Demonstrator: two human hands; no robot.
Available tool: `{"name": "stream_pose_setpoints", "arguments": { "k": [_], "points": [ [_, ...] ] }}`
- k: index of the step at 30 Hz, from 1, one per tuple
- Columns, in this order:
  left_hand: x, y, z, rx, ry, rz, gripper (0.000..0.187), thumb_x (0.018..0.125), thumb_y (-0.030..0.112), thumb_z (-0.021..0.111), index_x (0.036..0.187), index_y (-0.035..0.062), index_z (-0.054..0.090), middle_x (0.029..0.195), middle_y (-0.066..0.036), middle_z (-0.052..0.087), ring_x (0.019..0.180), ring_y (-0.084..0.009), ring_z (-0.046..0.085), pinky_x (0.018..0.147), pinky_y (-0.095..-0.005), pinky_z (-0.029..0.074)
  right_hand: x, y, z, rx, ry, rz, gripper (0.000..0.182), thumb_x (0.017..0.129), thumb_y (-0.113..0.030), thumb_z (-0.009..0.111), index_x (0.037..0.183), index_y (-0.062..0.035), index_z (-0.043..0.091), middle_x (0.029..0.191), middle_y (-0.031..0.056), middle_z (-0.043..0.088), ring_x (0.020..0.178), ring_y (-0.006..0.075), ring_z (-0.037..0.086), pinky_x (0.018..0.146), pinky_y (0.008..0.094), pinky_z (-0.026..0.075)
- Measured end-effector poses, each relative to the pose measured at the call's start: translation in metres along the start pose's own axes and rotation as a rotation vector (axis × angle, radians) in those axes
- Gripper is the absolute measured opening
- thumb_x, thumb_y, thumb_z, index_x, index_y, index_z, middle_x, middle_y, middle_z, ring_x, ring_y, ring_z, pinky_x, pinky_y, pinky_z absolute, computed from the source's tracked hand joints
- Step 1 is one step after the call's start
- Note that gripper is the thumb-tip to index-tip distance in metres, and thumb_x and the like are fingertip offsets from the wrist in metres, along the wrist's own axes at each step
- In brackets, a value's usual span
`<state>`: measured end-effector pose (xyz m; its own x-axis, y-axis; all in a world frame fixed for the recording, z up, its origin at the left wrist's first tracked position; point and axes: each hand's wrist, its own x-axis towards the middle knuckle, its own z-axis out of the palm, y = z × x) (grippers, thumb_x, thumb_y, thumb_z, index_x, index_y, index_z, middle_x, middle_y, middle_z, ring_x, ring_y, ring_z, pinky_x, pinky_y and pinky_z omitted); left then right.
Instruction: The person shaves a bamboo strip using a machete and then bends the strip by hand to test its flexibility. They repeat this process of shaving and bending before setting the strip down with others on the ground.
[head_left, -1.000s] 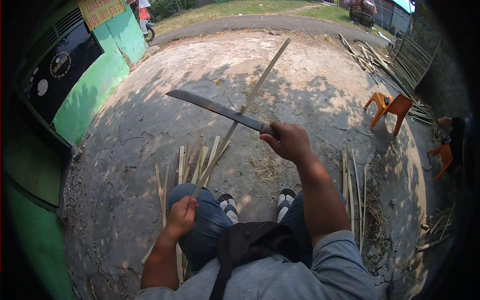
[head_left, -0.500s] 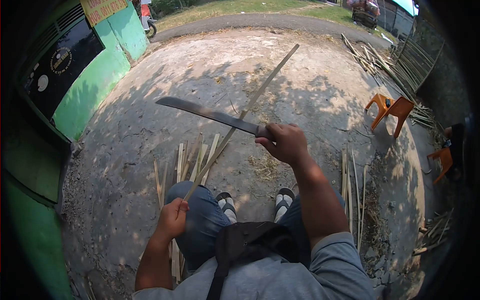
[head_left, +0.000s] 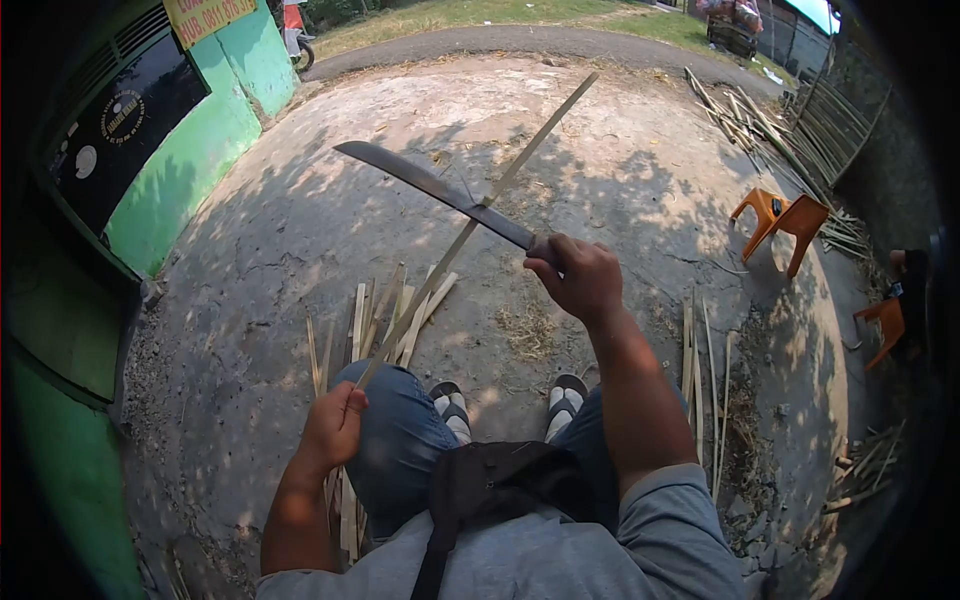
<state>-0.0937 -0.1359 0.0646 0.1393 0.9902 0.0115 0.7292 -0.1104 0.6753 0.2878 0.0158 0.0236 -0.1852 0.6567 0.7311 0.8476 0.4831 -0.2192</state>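
Note:
My left hand [head_left: 335, 422] is closed round the near end of a long, thin bamboo strip [head_left: 425, 292], beside my left knee. The strip slants up and away to the right, its far end raised in front of me. In my right hand [head_left: 580, 277] is the handle of a machete [head_left: 430, 188], gripped tight. Its long dark blade points to the upper left and crosses the strip around the middle. A thin curl of shaving seems to stand up where blade and strip meet.
Several cut bamboo strips [head_left: 375, 310] lie by my left leg, and more strips [head_left: 690, 365] lie to my right. An orange plastic chair [head_left: 780, 225] stands at the right, near a bamboo pile [head_left: 765, 125]. A green wall [head_left: 185, 190] runs along the left.
The machete has shifted up and right along the strip, its blade now tilted more steeply. My left hand has moved slightly down and left. One strip in the left bundle now leans further right.

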Motion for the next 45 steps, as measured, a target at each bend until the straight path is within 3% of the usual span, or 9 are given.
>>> {"name": "stream_pose_setpoints", "arguments": {
  "k": [5,10,14,18,25,27,31,38,45],
  "points": [
    [0.015,-0.009,0.004,0.023,0.013,-0.050,0.036,0.109,0.031,0.051,0.096,-0.0004,0.064,0.076,-0.016,0.064,0.071,-0.0267,0.065,0.068,-0.0384,0.049,0.001,-0.020,0.008,0.045,-0.041,0.181,0.043,0.093,-0.054,0.071,0.087,-0.0120,0.065,0.073,0.0079,0.069,0.066,0.0332,0.070,0.063,0.0444,0.055],
    [0.030,-0.003,0.012,-0.035,0.040,-0.010,0.037,0.110,0.031,0.051,0.096,-0.0006,0.064,0.078,-0.016,0.066,0.073,-0.0261,0.065,0.070,-0.0387,0.050,-0.004,-0.043,0.005,0.084,-0.074,-0.227,0.045,0.090,-0.057,0.073,0.089,-0.0141,0.062,0.073,0.0051,0.068,0.064,0.0299,0.069,0.060,0.0434,0.053],
    [0.016,-0.028,-0.009,-0.006,-0.037,-0.031,0.037,0.110,0.031,0.051,0.094,0.0003,0.063,0.075,-0.011,0.063,0.072,-0.0197,0.060,0.070,-0.0363,0.049,-0.003,0.016,0.013,0.036,-0.116,0.213,0.045,0.093,-0.060,0.067,0.086,-0.0156,0.066,0.077,0.0072,0.072,0.068,0.0310,0.072,0.064,0.0452,0.056],
    [0.022,-0.031,-0.007,-0.037,-0.069,-0.068,0.035,0.110,0.031,0.051,0.093,0.0020,0.062,0.075,-0.005,0.059,0.074,-0.0127,0.054,0.069,-0.0323,0.047,-0.006,-0.010,0.026,0.011,-0.169,0.205,0.047,0.096,-0.061,0.063,0.090,-0.0140,0.069,0.081,0.0093,0.074,0.073,0.0346,0.073,0.067,0.0466,0.057],
    [0.032,-0.049,-0.005,-0.261,-0.160,-0.177,0.035,0.111,0.031,0.050,0.095,0.0029,0.062,0.076,-0.003,0.056,0.073,-0.0120,0.052,0.069,-0.0312,0.045,-0.005,-0.032,0.022,0.012,-0.124,-0.227,0.046,0.091,-0.061,0.068,0.087,-0.0160,0.061,0.073,0.0041,0.069,0.065,0.0278,0.070,0.067,0.0420,0.052],
    [0.018,-0.033,-0.018,-0.127,-0.161,-0.160,0.035,0.111,0.032,0.049,0.094,0.0030,0.062,0.075,-0.003,0.056,0.072,-0.0120,0.052,0.068,-0.0316,0.045,-0.007,0.008,0.030,-0.011,-0.116,0.149,0.046,0.091,-0.061,0.067,0.087,-0.0155,0.062,0.076,0.0058,0.072,0.068,0.0293,0.072,0.065,0.0441,0.054],
    [0.027,-0.050,-0.018,-0.046,-0.143,-0.093,0.036,0.111,0.032,0.049,0.094,0.0031,0.062,0.075,-0.003,0.056,0.072,-0.0124,0.052,0.068,-0.0322,0.045,-0.009,-0.009,0.037,-0.087,-0.210,0.184,0.046,0.095,-0.060,0.063,0.089,-0.0146,0.065,0.077,0.0099,0.074,0.070,0.0341,0.073,0.066,0.0461,0.057],
    [0.036,-0.058,-0.003,-0.133,-0.165,-0.145,0.036,0.110,0.032,0.051,0.092,0.0035,0.062,0.073,-0.001,0.057,0.069,-0.0122,0.053,0.066,-0.0334,0.046,-0.011,-0.046,0.033,0.036,-0.183,-0.200,0.049,0.090,-0.063,0.067,0.088,-0.0150,0.061,0.071,0.0047,0.069,0.063,0.0289,0.070,0.068,0.0426,0.051],
    [0.018,-0.041,-0.018,0.107,-0.099,-0.017,0.039,0.108,0.033,0.053,0.089,0.0006,0.059,0.072,-0.016,0.060,0.068,-0.0312,0.061,0.065,-0.0435,0.048,-0.015,0.003,0.038,-0.080,-0.167,0.105,0.049,0.092,-0.063,0.065,0.085,-0.0144,0.065,0.073,0.0067,0.071,0.066,0.0299,0.071,0.070,0.0437,0.053]
  ]
}}
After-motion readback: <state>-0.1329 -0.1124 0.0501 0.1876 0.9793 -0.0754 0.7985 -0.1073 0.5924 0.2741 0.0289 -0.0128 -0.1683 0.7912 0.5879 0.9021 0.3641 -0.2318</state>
